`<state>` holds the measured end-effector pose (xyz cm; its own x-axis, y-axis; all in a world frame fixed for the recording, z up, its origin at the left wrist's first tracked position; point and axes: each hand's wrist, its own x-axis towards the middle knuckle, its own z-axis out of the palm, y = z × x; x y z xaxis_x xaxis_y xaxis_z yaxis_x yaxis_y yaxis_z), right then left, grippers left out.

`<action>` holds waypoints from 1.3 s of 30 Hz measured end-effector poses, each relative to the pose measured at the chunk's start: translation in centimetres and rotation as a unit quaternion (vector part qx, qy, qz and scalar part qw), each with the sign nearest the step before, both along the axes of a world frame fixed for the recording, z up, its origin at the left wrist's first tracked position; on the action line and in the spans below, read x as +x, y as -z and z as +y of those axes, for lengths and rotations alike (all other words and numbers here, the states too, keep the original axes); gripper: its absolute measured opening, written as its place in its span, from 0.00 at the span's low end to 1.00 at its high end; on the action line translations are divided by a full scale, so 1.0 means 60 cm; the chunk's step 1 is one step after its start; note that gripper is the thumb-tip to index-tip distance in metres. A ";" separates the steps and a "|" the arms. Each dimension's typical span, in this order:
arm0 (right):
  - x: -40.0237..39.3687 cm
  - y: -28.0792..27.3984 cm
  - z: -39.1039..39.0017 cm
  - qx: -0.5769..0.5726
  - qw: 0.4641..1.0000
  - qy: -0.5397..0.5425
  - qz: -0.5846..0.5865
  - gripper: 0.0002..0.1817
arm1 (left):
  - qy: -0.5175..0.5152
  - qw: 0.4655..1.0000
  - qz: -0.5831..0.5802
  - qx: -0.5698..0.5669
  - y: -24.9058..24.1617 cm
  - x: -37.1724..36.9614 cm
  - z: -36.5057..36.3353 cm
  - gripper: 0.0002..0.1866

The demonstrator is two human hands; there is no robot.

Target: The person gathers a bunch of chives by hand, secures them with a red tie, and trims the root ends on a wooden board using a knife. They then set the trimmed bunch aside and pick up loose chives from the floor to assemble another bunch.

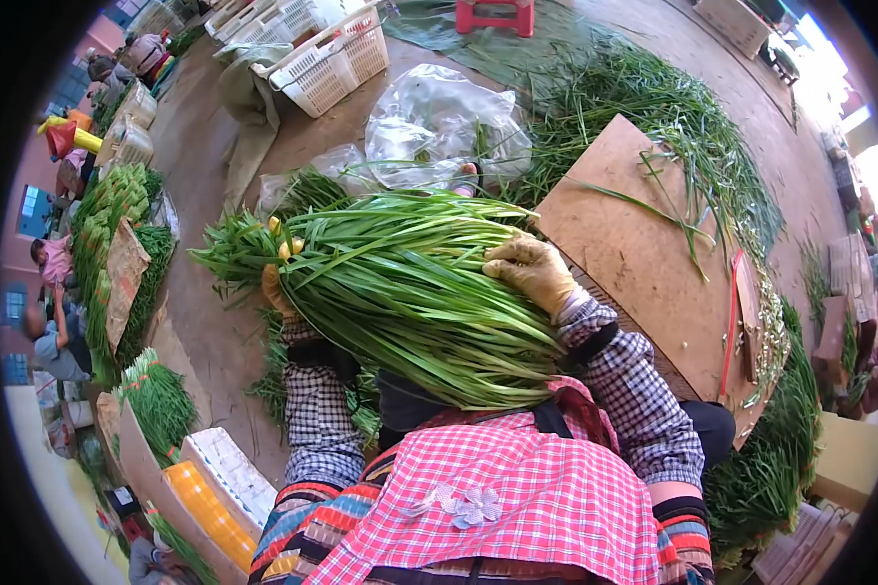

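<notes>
A large bundle of long green leaves (429,283) lies across my lap, its narrower end to the left and its loose leaves fanned to the right. My left hand (281,273), in a yellowish glove, is wrapped round the bundle near its left end, mostly covered by leaves. My right hand (532,270), in a similar glove, rests at the bundle's right side with bent fingers pinching leaves there. Right of it stands a brown board (634,244) with a few loose leaves on it.
Clear plastic bags (439,117) lie beyond the bundle, near white crates (332,63). Leaf heaps (595,97) lie behind and right of the board. A red stool (495,15) is at the top. People (57,336) and more bundles (156,395) are at left.
</notes>
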<state>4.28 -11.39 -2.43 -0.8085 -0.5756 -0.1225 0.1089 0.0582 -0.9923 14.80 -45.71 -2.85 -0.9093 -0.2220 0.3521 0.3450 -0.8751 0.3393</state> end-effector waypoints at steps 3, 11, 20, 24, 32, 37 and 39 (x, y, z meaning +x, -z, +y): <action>0.001 0.020 0.004 0.018 1.000 0.012 -0.003 0.16 | 0.005 1.000 0.020 -0.005 -0.004 -0.004 0.003 0.33; -0.008 -0.003 -0.024 0.094 0.992 -0.062 0.051 0.15 | 0.006 1.000 0.003 -0.013 0.005 -0.003 -0.011 0.32; -0.003 -0.109 0.008 0.378 0.826 -0.076 0.411 0.08 | -0.003 1.000 -0.002 -0.026 -0.007 -0.004 -0.001 0.32; 0.011 -0.090 0.084 0.470 0.789 -0.057 0.393 0.09 | -0.011 1.000 0.005 -0.004 -0.002 -0.005 0.002 0.29; 0.150 0.175 0.284 0.691 0.673 -0.226 0.136 0.14 | -0.056 0.998 -0.019 0.007 0.045 0.006 -0.037 0.24; 0.108 0.009 0.249 0.510 0.838 -0.012 0.197 0.13 | -0.050 0.998 -0.029 -0.017 0.065 0.010 -0.057 0.23; 0.069 -0.057 0.203 0.429 0.865 0.047 0.256 0.12 | -0.017 1.000 -0.019 -0.013 0.052 0.004 -0.047 0.23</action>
<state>8.43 0.80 0.98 -0.9216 -0.3790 -0.0842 -0.2876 0.8121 -0.5077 15.02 -48.52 -5.99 -0.9144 -0.2440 0.3231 0.3606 -0.8537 0.3758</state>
